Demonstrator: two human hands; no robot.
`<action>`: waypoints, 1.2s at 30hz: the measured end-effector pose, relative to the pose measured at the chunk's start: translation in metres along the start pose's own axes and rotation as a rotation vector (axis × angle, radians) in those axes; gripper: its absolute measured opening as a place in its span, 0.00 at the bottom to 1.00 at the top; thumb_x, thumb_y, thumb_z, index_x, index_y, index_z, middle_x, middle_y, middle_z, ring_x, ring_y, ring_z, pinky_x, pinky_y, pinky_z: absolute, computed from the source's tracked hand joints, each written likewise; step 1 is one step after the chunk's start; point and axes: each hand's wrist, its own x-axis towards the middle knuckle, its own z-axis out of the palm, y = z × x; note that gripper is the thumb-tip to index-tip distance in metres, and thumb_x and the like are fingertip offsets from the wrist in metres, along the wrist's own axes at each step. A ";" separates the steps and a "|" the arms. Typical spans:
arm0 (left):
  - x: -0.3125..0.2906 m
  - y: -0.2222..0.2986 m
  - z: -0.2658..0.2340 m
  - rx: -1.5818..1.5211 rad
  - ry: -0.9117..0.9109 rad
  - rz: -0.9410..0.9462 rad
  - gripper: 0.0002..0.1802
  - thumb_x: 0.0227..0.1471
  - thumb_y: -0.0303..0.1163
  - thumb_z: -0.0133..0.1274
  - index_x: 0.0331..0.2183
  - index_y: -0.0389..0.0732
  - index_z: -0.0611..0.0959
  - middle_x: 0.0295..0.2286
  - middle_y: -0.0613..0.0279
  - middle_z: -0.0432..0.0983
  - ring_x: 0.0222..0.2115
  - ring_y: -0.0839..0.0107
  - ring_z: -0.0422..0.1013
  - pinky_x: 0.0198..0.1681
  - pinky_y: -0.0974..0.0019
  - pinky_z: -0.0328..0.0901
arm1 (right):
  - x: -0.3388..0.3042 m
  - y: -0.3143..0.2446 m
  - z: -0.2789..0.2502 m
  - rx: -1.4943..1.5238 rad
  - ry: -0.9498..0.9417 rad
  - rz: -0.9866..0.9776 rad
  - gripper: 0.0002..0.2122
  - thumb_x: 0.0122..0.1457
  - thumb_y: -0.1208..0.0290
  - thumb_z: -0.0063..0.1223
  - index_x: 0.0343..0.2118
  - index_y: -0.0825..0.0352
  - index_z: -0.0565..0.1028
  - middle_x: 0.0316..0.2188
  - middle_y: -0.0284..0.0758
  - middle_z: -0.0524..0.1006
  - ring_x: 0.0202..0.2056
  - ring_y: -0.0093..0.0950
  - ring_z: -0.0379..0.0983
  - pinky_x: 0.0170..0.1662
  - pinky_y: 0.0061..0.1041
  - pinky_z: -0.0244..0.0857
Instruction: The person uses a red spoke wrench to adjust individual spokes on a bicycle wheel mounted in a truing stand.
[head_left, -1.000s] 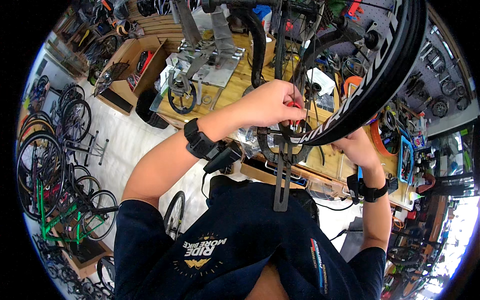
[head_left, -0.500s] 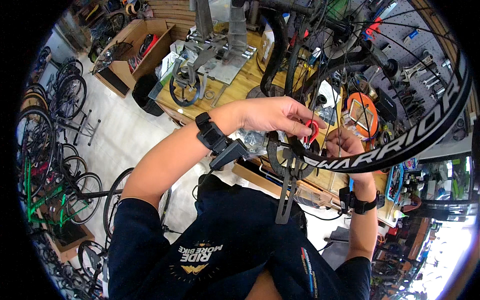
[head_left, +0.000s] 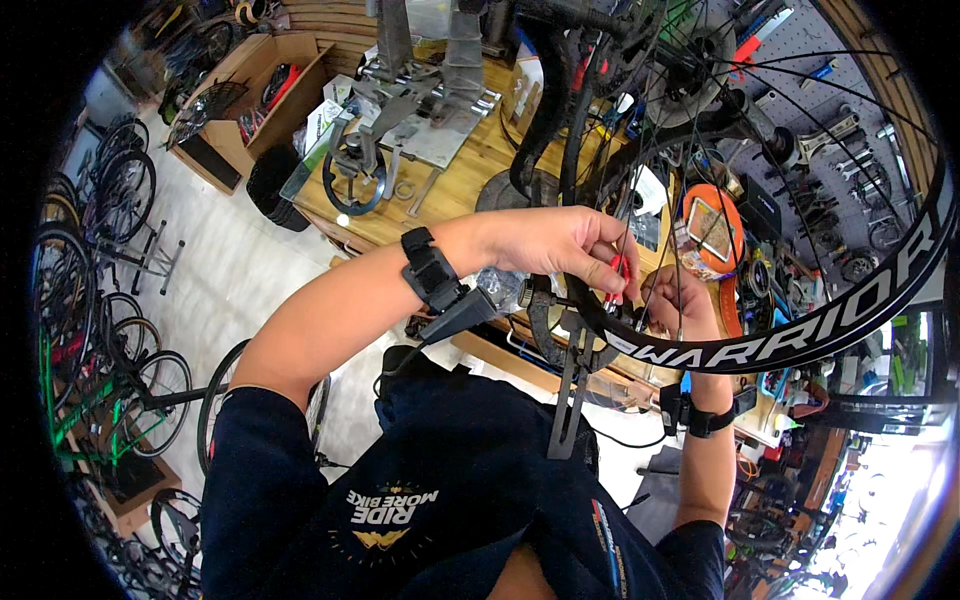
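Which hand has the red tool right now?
The left hand: it pinches the red tool near the black wheel rim. The right hand, curled close by to its right, shows no red.

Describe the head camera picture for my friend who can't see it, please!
Someone's left hand pinches a small red tool at a black bicycle wheel, with the right hand close by. Beyond is a cluttered wooden workbench; bicycles stand at left.
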 end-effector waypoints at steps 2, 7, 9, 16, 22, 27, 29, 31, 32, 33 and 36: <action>0.003 -0.004 0.002 0.063 0.059 -0.007 0.12 0.51 0.27 0.63 0.36 0.37 0.77 0.35 0.63 0.80 0.38 0.77 0.75 0.45 0.73 0.68 | 0.002 0.003 0.004 0.022 0.011 -0.021 0.04 0.62 0.75 0.52 0.36 0.70 0.71 0.20 0.23 0.67 0.20 0.13 0.60 0.24 0.15 0.54; 0.003 0.014 0.034 0.497 0.412 -0.105 0.17 0.47 0.30 0.68 0.30 0.37 0.74 0.26 0.63 0.79 0.27 0.79 0.73 0.29 0.70 0.67 | 0.002 0.013 -0.003 -0.036 -0.021 -0.020 0.04 0.61 0.78 0.54 0.37 0.69 0.72 0.22 0.22 0.70 0.23 0.12 0.63 0.25 0.11 0.53; 0.008 0.016 0.047 0.831 0.595 -0.103 0.21 0.43 0.35 0.70 0.29 0.34 0.74 0.24 0.59 0.78 0.24 0.74 0.73 0.26 0.66 0.66 | 0.006 0.025 0.000 0.019 0.014 -0.178 0.05 0.62 0.74 0.54 0.36 0.68 0.71 0.18 0.21 0.67 0.19 0.11 0.60 0.23 0.12 0.51; 0.011 0.004 0.035 0.997 0.613 -0.123 0.26 0.44 0.47 0.65 0.28 0.30 0.78 0.21 0.49 0.77 0.24 0.58 0.75 0.30 0.60 0.68 | -0.007 0.009 0.005 -0.066 -0.008 -0.216 0.05 0.61 0.78 0.53 0.38 0.69 0.71 0.30 0.27 0.73 0.32 0.14 0.67 0.35 0.16 0.63; 0.014 0.017 0.048 1.106 0.579 -0.047 0.20 0.46 0.39 0.66 0.28 0.31 0.78 0.17 0.56 0.76 0.15 0.70 0.73 0.22 0.67 0.67 | -0.028 -0.009 0.015 0.110 0.077 -0.348 0.10 0.62 0.72 0.54 0.44 0.70 0.72 0.29 0.24 0.69 0.29 0.12 0.62 0.32 0.13 0.57; 0.016 -0.008 0.022 1.095 0.581 -0.020 0.22 0.45 0.41 0.68 0.25 0.32 0.78 0.16 0.56 0.76 0.15 0.69 0.74 0.22 0.66 0.68 | -0.059 -0.069 0.032 0.111 0.105 -0.709 0.18 0.60 0.68 0.58 0.49 0.72 0.72 0.30 0.28 0.71 0.31 0.16 0.65 0.34 0.16 0.59; 0.020 -0.025 -0.003 1.199 0.591 -0.057 0.21 0.45 0.42 0.67 0.24 0.32 0.78 0.15 0.56 0.76 0.16 0.69 0.75 0.22 0.66 0.68 | -0.055 -0.079 0.036 -0.055 0.194 -0.783 0.15 0.58 0.68 0.60 0.45 0.72 0.75 0.26 0.29 0.71 0.28 0.18 0.65 0.31 0.17 0.60; 0.022 -0.019 -0.010 1.195 0.553 -0.142 0.21 0.46 0.41 0.66 0.25 0.32 0.79 0.16 0.57 0.77 0.17 0.69 0.76 0.23 0.67 0.69 | -0.052 -0.082 0.045 -0.127 0.263 -0.816 0.10 0.57 0.69 0.62 0.37 0.70 0.78 0.20 0.30 0.71 0.22 0.20 0.64 0.27 0.21 0.61; 0.022 -0.016 -0.013 1.195 0.534 -0.183 0.20 0.47 0.41 0.65 0.25 0.32 0.80 0.16 0.57 0.78 0.17 0.70 0.76 0.24 0.67 0.69 | -0.053 -0.081 0.046 -0.180 0.262 -0.809 0.10 0.56 0.70 0.62 0.37 0.70 0.78 0.21 0.31 0.72 0.21 0.21 0.65 0.27 0.22 0.61; 0.020 -0.009 -0.013 1.086 0.512 -0.316 0.19 0.48 0.40 0.65 0.26 0.32 0.80 0.18 0.58 0.78 0.19 0.70 0.76 0.25 0.68 0.70 | -0.055 -0.078 0.047 -0.229 0.259 -0.796 0.09 0.56 0.71 0.62 0.37 0.70 0.78 0.21 0.32 0.73 0.21 0.21 0.65 0.26 0.23 0.62; 0.013 -0.006 -0.025 0.882 0.430 -0.331 0.15 0.51 0.35 0.62 0.30 0.31 0.80 0.21 0.57 0.80 0.22 0.71 0.77 0.27 0.68 0.71 | -0.061 -0.074 0.049 -0.276 0.208 -0.637 0.09 0.55 0.71 0.63 0.35 0.70 0.78 0.20 0.35 0.73 0.20 0.24 0.65 0.26 0.24 0.61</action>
